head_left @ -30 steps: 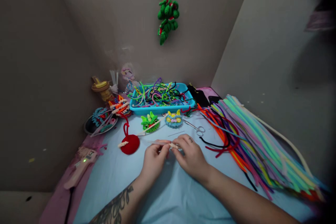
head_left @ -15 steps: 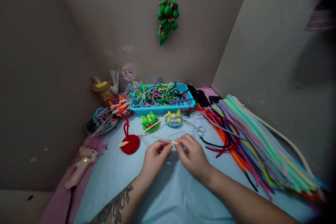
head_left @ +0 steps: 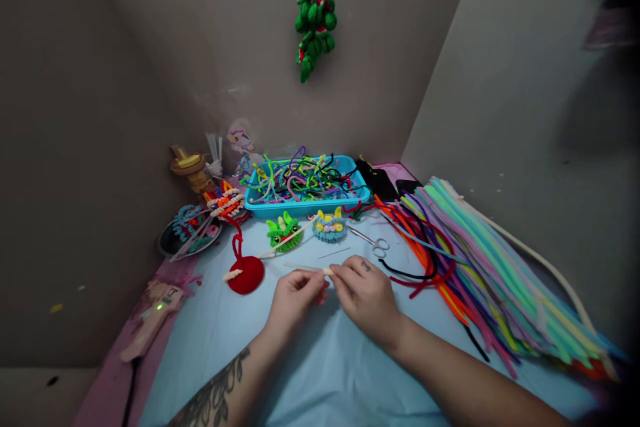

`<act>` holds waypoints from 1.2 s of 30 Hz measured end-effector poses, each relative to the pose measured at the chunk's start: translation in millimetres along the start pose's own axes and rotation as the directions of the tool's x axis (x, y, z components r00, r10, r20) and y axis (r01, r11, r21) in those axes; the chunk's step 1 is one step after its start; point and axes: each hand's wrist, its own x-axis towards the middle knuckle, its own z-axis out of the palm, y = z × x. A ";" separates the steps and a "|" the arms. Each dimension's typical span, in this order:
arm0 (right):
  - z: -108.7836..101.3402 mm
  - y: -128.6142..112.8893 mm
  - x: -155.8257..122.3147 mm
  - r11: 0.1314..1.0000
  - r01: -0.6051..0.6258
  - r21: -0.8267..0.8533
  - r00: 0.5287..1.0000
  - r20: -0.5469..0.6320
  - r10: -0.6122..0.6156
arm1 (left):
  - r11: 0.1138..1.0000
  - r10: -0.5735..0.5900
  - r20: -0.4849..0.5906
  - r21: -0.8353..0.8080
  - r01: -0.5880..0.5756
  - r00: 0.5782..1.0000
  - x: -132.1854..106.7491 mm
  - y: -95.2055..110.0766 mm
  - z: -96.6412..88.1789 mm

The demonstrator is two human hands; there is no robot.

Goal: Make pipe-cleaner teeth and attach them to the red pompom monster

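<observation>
My left hand (head_left: pixel 294 301) is closed in a pinch on a thin translucent stick (head_left: pixel 298 267), whose far end sticks out to the left. Wound on the stick, a short cream pipe cleaner coil (head_left: pixel 327 272) shows between my two hands. My right hand (head_left: pixel 369 299) pinches the coil at its right side. Just beyond lie a green pipe cleaner creature head (head_left: pixel 284 233) and a blue one with yellow ears (head_left: pixel 329 227). To the left rests a red round piece (head_left: pixel 249 275) with a loop and a cream coil on it.
A blue tray (head_left: pixel 305 205) of pipe cleaner scraps stands at the back. Scissors (head_left: pixel 373 241) and a needle-like rod (head_left: pixel 334 253) lie in front. Bundled pipe cleaners (head_left: pixel 493 267) spread on the right. A pink glue gun (head_left: pixel 155 320) and a metal bowl (head_left: pixel 210 243) are left.
The view has shifted slightly. My left fingers have closed up nearer to the coil, and my right hand keeps its pinch almost in place.
</observation>
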 end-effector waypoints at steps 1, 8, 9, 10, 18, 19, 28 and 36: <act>-0.1 -0.7 0.0 1.000 0.016 -0.023 1.000 -0.001 -0.016 | 1.000 -0.005 -0.008 -0.002 0.005 1.000 0.1 0.2 0.3; 3.7 -1.5 -2.9 1.000 0.019 -0.022 1.000 0.008 -0.019 | 0.999 0.019 -0.033 0.041 -0.018 0.999 2.4 -0.7 0.8; 4.3 -1.3 -3.3 1.000 0.013 -0.007 1.000 0.007 -0.013 | 0.998 0.031 -0.032 0.051 -0.030 0.999 2.8 -1.0 0.4; 4.8 -1.1 -3.6 1.000 0.006 0.009 1.000 0.006 -0.006 | 0.997 0.045 -0.030 0.060 -0.043 0.999 3.1 -1.0 -0.1; 3.1 -0.7 -2.2 0.996 -0.013 0.088 0.999 0.038 0.010 | 0.979 0.154 -0.022 0.140 -0.149 0.988 0.1 4.5 -1.1; 2.5 -1.1 -1.8 0.996 -0.010 0.094 0.999 0.051 0.005 | 0.976 0.164 -0.021 0.148 -0.159 0.986 -0.7 5.2 -0.8; 2.5 -1.3 -0.2 0.991 -0.070 0.117 0.996 0.067 0.062 | 0.975 0.133 -0.036 0.182 -0.125 0.990 0.8 7.5 -0.1; 5.1 5.8 0.5 0.989 -0.100 0.105 0.995 0.029 0.097 | 0.989 0.074 -0.009 0.129 -0.073 0.997 -0.3 9.7 1.1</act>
